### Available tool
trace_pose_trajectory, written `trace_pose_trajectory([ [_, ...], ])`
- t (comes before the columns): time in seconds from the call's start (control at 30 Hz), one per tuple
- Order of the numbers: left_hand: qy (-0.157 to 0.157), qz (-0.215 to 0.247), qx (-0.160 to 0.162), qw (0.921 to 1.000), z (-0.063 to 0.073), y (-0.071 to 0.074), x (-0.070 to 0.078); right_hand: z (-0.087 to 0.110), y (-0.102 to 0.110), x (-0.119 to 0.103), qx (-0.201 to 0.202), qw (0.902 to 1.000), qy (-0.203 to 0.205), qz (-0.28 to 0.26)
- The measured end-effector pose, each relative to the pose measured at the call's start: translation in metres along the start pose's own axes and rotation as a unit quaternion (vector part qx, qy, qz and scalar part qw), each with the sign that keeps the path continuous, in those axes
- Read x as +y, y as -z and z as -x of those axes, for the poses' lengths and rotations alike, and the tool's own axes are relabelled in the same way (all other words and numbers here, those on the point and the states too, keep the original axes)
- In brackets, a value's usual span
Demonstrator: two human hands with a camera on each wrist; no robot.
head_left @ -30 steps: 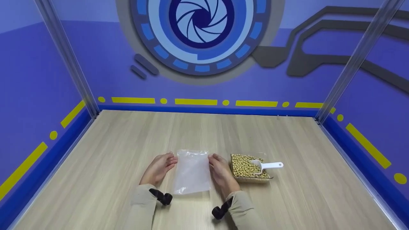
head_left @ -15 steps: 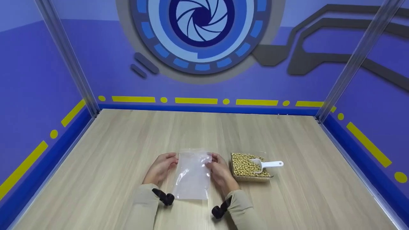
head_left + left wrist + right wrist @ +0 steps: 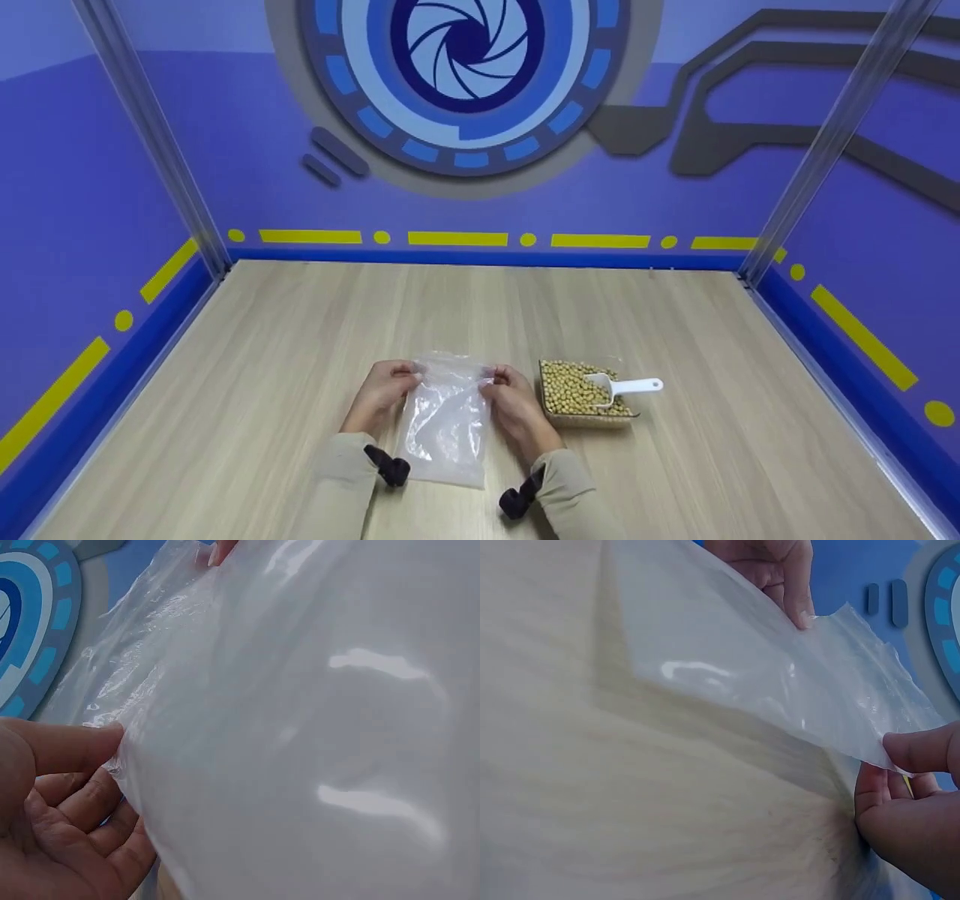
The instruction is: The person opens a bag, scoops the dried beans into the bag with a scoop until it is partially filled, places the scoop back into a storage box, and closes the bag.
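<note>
A clear plastic zip bag [image 3: 446,427] hangs flat between the two hands, its upper edge away from the person. My left hand [image 3: 383,391] pinches the bag's left edge near the top, thumb over curled fingers, as the left wrist view shows with the left hand [image 3: 71,802]. On the opposite edge, my right hand [image 3: 517,405] pinches at about the same height; in the right wrist view the thumb of the right hand [image 3: 915,787] presses the film against the fingers. Bright glare lies across the bag [image 3: 300,727], which looks flat and holds nothing visible.
Right of the right hand stands a clear container [image 3: 592,421] of yellowish beans [image 3: 570,386]. A white scoop [image 3: 636,385] rests in the beans, its handle sticking out to the right. Blue printed walls [image 3: 465,210] enclose the wooden table [image 3: 300,322] at the back and sides.
The right thumb has come over the bag's front, and both hands now pinch its edges. The bag's lower end has shifted toward the person, and its surface shows more creases.
</note>
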State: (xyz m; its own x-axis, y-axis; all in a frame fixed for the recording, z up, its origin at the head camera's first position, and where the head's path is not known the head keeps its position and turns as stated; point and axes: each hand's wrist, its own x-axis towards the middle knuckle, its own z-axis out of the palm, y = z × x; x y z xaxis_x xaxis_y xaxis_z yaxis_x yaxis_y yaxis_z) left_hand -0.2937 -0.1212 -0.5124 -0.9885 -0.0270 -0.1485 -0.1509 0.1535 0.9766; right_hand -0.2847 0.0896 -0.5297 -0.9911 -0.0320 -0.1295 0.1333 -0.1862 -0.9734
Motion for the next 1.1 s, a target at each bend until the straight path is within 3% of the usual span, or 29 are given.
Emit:
trace_pose_trajectory([
  [0.17,-0.039,-0.015,0.012,0.9990,0.001,-0.002,0.006,0.004,0.001,-0.005,0.002,0.9999,-0.010,0.009],
  [0.47,-0.090,-0.121,0.020,0.9883,0.006,0.000,0.023,0.010,-0.001,-0.019,0.015,0.9989,-0.002,0.044],
  [0.77,-0.100,-0.100,0.023,0.9896,0.009,-0.004,0.043,0.019,0.006,-0.045,0.001,0.9916,0.026,0.126],
  [0.9,-0.104,-0.078,0.028,0.9912,0.011,-0.008,0.049,0.017,0.014,-0.048,-0.005,0.9907,0.023,0.134],
  [1.1,-0.143,-0.058,0.011,0.9880,0.013,-0.012,0.058,0.019,0.025,-0.059,-0.030,0.9903,0.056,0.124],
])
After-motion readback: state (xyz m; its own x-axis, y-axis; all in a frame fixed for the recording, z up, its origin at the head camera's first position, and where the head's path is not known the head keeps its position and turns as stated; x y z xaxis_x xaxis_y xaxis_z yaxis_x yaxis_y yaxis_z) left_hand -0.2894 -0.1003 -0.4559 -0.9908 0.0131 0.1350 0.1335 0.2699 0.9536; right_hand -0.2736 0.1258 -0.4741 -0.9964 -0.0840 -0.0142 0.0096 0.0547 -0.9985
